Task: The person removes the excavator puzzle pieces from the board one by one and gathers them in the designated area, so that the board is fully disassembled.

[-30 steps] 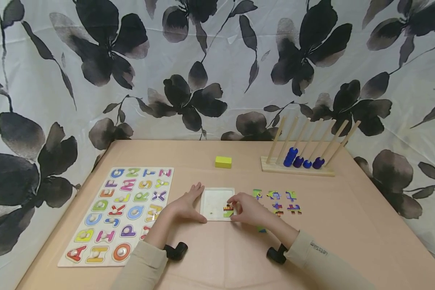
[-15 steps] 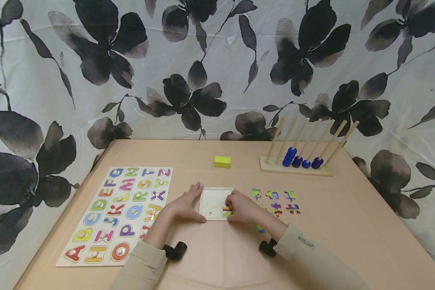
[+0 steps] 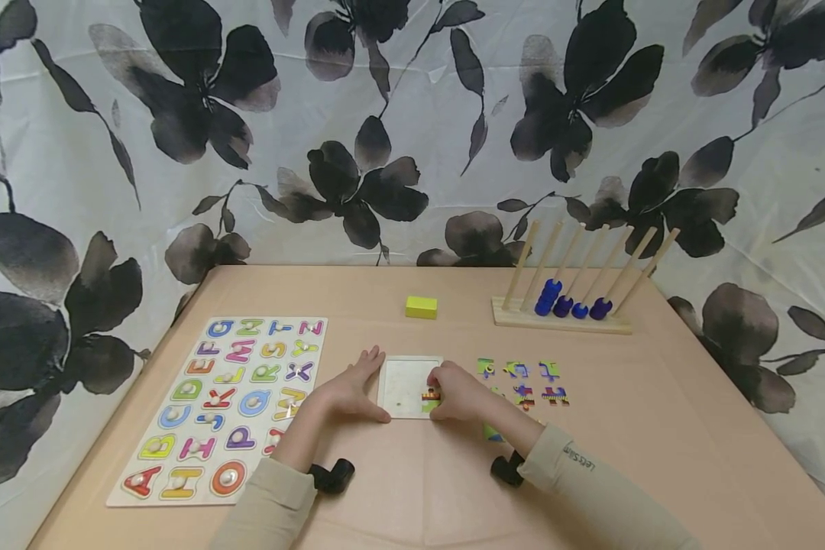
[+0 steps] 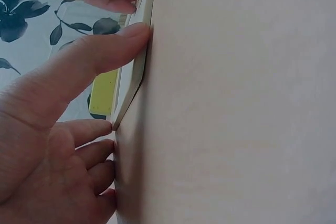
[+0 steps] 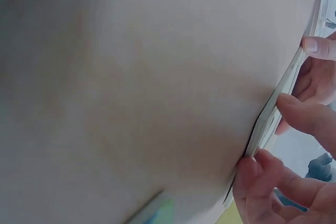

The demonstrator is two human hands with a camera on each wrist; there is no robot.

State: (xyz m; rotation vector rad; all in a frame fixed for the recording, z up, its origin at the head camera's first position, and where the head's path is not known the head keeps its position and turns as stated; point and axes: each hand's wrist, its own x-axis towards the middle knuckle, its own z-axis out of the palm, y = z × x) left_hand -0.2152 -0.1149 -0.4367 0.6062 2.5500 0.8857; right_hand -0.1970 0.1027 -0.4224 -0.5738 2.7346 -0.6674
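A small white puzzle tray point(image 3: 404, 378) lies on the table between both hands. The left hand point(image 3: 351, 391) spreads at its left side, thumb on the near edge and index finger by a corner, as the left wrist view shows. At the tray's near right corner sits a colourful jigsaw piece point(image 3: 429, 399), partly covered by the right hand point(image 3: 461, 393). That hand's fingers are curled and pinch at the piece and tray edge. In the right wrist view the right thumb point(image 5: 294, 109) rests at the tray's rim. More jigsaw pieces point(image 3: 524, 395) lie in rows to the right, some hidden behind the wrist.
A letter-puzzle board point(image 3: 254, 402) covers the table's left part. Behind the tray stands a yellow block point(image 3: 422, 307). A wooden peg rack point(image 3: 564, 321) with blue beads is at the back right. A floral cloth point(image 3: 385, 92) hangs behind the table.
The right hand has shifted slightly left and closer over the jigsaw piece since one second ago, then stayed there. The left hand has kept its place at the tray.
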